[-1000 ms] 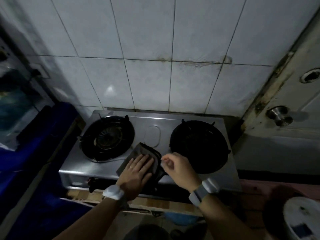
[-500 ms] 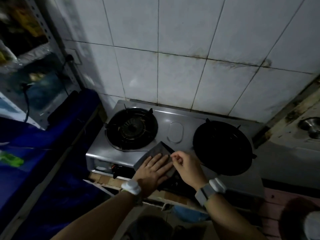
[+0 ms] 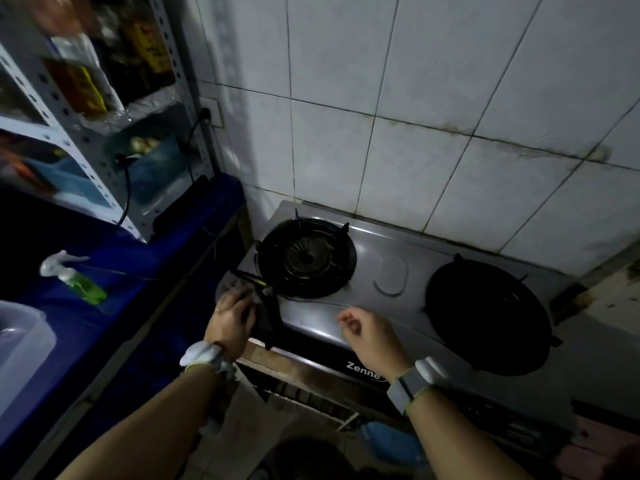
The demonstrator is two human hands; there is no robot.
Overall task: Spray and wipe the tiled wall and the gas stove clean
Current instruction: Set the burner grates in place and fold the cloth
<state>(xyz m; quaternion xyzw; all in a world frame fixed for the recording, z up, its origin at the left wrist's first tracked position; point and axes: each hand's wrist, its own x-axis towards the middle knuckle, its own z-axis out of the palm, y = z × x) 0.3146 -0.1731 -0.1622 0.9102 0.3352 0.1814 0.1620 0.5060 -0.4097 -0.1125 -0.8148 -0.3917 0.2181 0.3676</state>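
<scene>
The steel two-burner gas stove (image 3: 381, 306) stands against the stained white tiled wall (image 3: 381, 140). A dark cloth (image 3: 268, 320) lies bunched on the stove's front left corner, one fold hanging over the front edge. My left hand (image 3: 230, 318) grips the cloth there; its fingers are blurred. My right hand (image 3: 363, 336) hovers over the stove's front middle, fingers loosely curled and holding nothing. A spray bottle (image 3: 74, 278) with green liquid lies on the blue-covered counter (image 3: 145, 306) to the left.
A metal rack (image 3: 86, 133) with packets and a blue bag stands at the back left, with a cable and wall socket (image 3: 211, 114) beside it. A white plastic container (image 3: 20, 344) sits at the left edge. The left burner (image 3: 306, 258) is open; the right burner (image 3: 488, 317) is dark.
My left hand dragged the cloth from the stove's front middle to its front left corner, where it bunched up. My right hand let go of the cloth's edge. The view swung left.
</scene>
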